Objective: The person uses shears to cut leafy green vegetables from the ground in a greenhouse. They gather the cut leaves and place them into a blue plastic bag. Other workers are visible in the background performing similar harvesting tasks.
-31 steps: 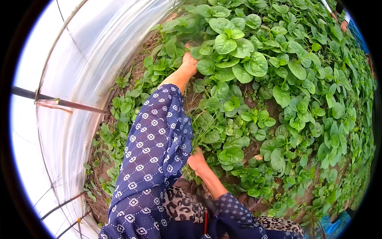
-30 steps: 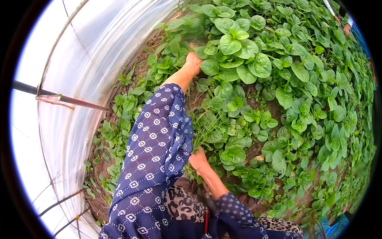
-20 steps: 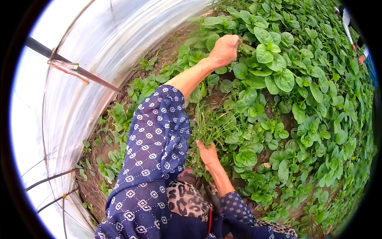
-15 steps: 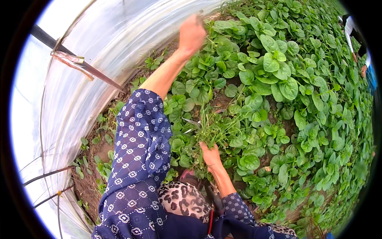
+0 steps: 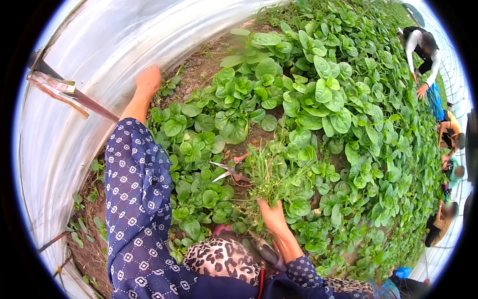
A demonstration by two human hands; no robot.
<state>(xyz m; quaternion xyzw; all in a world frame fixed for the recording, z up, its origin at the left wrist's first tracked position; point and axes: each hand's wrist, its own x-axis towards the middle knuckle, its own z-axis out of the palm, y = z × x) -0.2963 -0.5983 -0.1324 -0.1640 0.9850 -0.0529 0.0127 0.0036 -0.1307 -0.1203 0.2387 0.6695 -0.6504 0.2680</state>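
Observation:
My left hand (image 5: 149, 80), arm stretched out, is closed beside the lower part of the plastic sheeting (image 5: 117, 55). Its fingers curl away from view, so whatever they hold, if anything, is hidden. In front of my body, my right hand (image 5: 273, 217) grips a bunch of grassy weeds (image 5: 274, 172), its thin green stems fanning out above the fingers. Just left of the bunch lie pruning shears (image 5: 233, 172) with orange-red handles, blades apart and pointing left, among the low leaves. Neither hand touches them.
Broad-leaved green plants (image 5: 333, 94) cover the bed ahead and to the right. Bare soil (image 5: 206, 62) runs along the sheeting. A metal pole (image 5: 94, 102) slants in at the left. Several people, one in white sleeves (image 5: 432, 70), bend over the bed's far right side.
My left hand has swung left and nearer, from above the plants to beside the sheeting. The view has shifted, uncovering the shears and more people at right. My right hand still grips the weeds.

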